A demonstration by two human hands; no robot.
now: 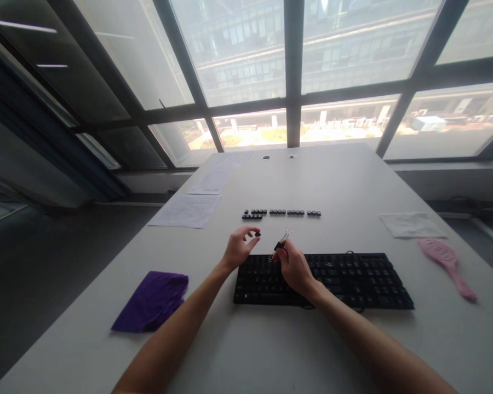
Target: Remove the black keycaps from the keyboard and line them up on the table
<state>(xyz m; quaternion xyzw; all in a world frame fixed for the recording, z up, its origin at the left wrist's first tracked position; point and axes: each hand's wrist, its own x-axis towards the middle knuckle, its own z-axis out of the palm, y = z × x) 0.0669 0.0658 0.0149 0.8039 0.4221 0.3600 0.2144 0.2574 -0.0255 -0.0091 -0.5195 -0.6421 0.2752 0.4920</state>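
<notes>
A black keyboard lies on the white table in front of me. My left hand hovers just beyond the keyboard's far left corner and pinches a small black keycap between thumb and fingers. My right hand is over the keyboard's upper left part, closed around a small keycap puller tool with a black grip and thin wire prongs pointing up. A row of removed black keycaps sits on the table further back.
A purple cloth lies at the left front. A pink hairbrush and a white cloth are at the right. Printed sheets of paper lie at the left rear. Large windows stand behind the table's far edge.
</notes>
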